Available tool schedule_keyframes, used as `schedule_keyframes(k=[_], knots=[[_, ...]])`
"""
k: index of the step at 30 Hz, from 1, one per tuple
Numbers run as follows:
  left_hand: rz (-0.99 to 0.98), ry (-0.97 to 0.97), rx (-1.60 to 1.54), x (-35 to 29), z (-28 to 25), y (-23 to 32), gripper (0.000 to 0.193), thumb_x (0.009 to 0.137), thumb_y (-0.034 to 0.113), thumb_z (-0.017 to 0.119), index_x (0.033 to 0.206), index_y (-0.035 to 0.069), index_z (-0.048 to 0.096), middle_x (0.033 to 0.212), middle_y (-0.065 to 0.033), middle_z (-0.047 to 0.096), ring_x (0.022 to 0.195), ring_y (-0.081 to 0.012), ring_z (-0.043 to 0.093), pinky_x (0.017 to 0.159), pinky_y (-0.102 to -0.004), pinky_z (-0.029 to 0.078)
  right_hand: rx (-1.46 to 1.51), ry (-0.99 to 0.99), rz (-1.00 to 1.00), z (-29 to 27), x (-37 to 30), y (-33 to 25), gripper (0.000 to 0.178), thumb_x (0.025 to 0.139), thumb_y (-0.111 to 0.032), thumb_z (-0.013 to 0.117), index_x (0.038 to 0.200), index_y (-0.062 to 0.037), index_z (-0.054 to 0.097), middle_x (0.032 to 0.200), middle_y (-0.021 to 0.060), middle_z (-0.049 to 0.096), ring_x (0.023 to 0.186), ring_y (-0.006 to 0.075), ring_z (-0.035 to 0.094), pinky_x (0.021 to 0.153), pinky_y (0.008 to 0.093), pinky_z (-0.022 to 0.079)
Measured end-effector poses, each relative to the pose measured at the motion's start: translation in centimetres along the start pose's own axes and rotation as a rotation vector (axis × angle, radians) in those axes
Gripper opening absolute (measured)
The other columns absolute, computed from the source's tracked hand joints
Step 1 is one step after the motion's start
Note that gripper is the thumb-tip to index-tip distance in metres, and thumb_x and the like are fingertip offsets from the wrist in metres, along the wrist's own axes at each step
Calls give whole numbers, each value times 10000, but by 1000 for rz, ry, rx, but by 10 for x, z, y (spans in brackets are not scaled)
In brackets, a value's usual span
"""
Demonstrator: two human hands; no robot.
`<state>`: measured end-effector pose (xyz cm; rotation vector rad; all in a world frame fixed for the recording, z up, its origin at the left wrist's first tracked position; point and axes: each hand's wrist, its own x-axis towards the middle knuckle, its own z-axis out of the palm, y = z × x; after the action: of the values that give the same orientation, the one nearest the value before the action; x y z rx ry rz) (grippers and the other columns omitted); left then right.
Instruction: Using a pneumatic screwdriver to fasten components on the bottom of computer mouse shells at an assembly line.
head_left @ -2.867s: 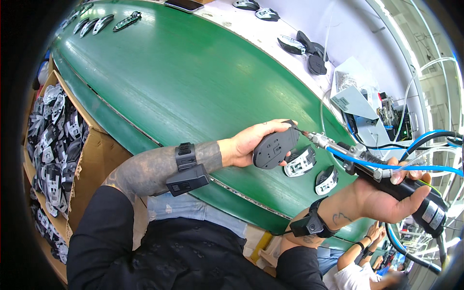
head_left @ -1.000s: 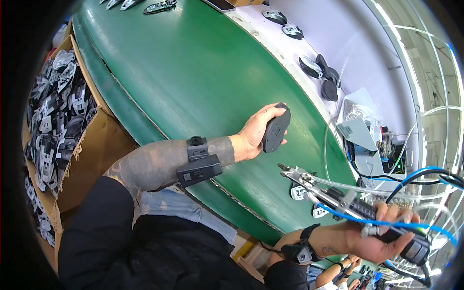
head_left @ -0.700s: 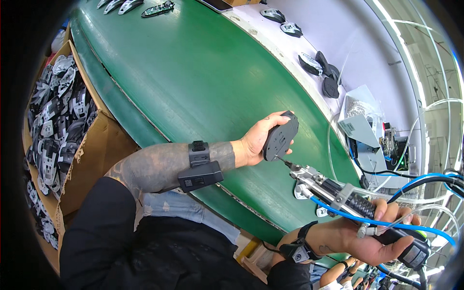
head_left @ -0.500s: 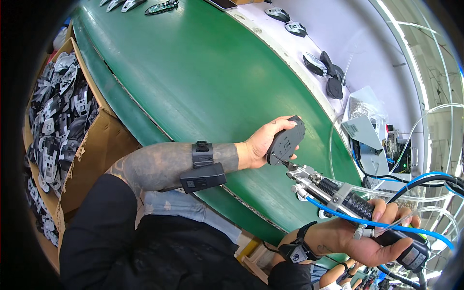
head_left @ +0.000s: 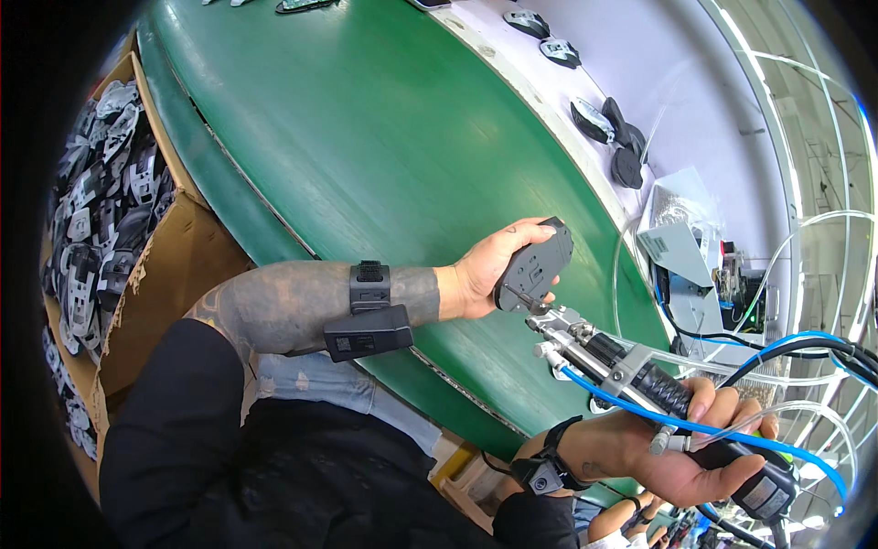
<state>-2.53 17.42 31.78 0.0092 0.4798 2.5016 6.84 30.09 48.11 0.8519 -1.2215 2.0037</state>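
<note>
My left hand (head_left: 487, 273) is closed around a black computer mouse base (head_left: 541, 260), thumb over its upper end and fingertips showing beneath it. The base is tilted, and its underside, with small holes, faces the tool. Wrapped round the grip of a powered screwdriver (head_left: 651, 388) with hoses, my right hand (head_left: 681, 462) keeps its thumb stretched along the body. The screwdriver's thin tip meets the lower end of the base; whether it sits in a screw hole is too small to tell.
Under both hands runs a green conveyor belt (head_left: 384, 137), with a green-and-black part (head_left: 305, 5) at its far end. A cardboard box (head_left: 174, 274) of grey-black shells (head_left: 101, 201) stands left. Mouse parts (head_left: 608, 128) lie on the white ledge; blue hose (head_left: 732, 439) and cables hang right.
Both hands, with the mouse base and screwdriver, sit slightly farther left in view. The base has turned a little, and the parts at the belt's far end have slipped partly out of view.
</note>
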Motion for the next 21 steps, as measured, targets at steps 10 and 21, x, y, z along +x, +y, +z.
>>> schedule_keyframes(k=[10,21], knots=[[702,128,1629,4,3,38,436,769,212,662,1176,128,529,1137,-88,512,1000,-253,531,872,-360,462,-411,236,28,7,8,-3,359,893,-242,533,1128,5,424,839,89,505,429,85,415,393,215,340],[-73,-56,1176,-1,5,83,618,829,494,607,1246,47,516,1234,-168,540,1062,-292,565,926,-355,438,-347,243,47,2,9,-6,337,875,-199,538,1136,-10,440,804,86,527,447,107,450,404,197,345]])
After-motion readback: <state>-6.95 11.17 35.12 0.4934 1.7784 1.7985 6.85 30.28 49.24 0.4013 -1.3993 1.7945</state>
